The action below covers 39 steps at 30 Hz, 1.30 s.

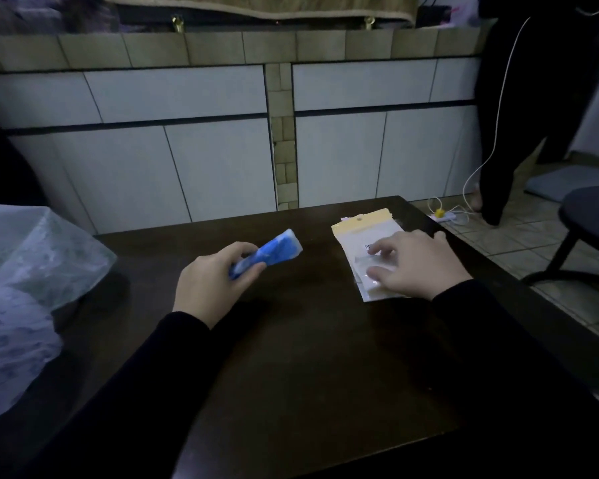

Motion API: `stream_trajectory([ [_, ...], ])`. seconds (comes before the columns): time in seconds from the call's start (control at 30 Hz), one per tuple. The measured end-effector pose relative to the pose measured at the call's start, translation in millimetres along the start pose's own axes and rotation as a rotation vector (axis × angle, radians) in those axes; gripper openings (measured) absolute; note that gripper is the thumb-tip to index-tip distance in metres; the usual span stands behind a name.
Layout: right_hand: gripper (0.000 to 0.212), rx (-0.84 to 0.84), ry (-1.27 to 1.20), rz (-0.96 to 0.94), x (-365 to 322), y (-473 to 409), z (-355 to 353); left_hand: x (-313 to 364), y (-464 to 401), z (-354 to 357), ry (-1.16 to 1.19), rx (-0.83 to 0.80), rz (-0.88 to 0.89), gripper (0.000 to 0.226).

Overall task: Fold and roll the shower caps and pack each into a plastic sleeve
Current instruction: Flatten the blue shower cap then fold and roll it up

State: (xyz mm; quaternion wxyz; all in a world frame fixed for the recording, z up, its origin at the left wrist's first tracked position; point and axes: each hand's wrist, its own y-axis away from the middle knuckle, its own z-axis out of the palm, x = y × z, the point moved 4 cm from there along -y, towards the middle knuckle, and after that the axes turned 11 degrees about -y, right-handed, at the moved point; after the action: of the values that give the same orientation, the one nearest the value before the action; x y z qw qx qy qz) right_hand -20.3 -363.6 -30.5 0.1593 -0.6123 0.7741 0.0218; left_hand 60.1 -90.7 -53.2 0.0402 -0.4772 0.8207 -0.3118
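rolled shower cap: a blue and white plastic roll, narrow and flattened (pixel 268 252), held above the dark brown wooden table (pixel 308 357), left of the table's middle.
long axis: runs from lower left to upper right; the near end is inside the left hand (pixel 210 283), the free pale end points up and away toward the tiled wall (pixel 187 140).
plastic sleeves: a small stack of clear flat sleeves with yellow header strips and a hang hole (pixel 363 233), lying on the table's far right part, header end away from the person; well apart from the roll.
left hand fingers: curled round the roll's lower end, thumb on top and fingertips under it; the roll is clamped between them.
right hand: (pixel 414 264) lies palm down on the stack, fingers (pixel 381 251) spread slightly and nearly straight, tips pressing the top sleeve near a small barcode label.
hidden or unclear: the lower part of the stack is covered by the right hand; how many sleeves are in it cannot be told. the roll's near end is hidden in the palm. the barcode print is too small to read. the scene is dim.
left edge: a large translucent white plastic bag (pixel 25 271), cut off by the frame edge; its contents are blurred.
right side: a dark chair (pixel 588 223) on the tiled floor, and a white cable (pixel 491 146) hanging beside a dark garment.
sleeves of the person: black, long, reaching both wrists.
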Motion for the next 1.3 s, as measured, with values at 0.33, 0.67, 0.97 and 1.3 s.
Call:
stream_trajectory([
  [0.33,0.028,0.355,-0.220,-0.287,-76.0,-1.9,-3.7,-20.9,-0.9,-12.2,0.078,0.087,-0.128,0.022],
  [0.67,0.034,0.057,-0.585,-0.246,-127.7,-29.7,23.4,-65.8,2.9,-30.9,0.081,0.147,-0.287,0.020],
  [0.97,0.027,-0.341,-0.541,-0.253,-95.7,-47.9,62.3,-54.7,-2.9,-30.8,-0.189,0.186,-0.065,0.024],
  [1.3,0.037,-0.328,-0.267,-0.510,-156.4,-23.9,75.5,-58.0,1.2,-43.2,0.202,0.149,-0.097,0.023],
])
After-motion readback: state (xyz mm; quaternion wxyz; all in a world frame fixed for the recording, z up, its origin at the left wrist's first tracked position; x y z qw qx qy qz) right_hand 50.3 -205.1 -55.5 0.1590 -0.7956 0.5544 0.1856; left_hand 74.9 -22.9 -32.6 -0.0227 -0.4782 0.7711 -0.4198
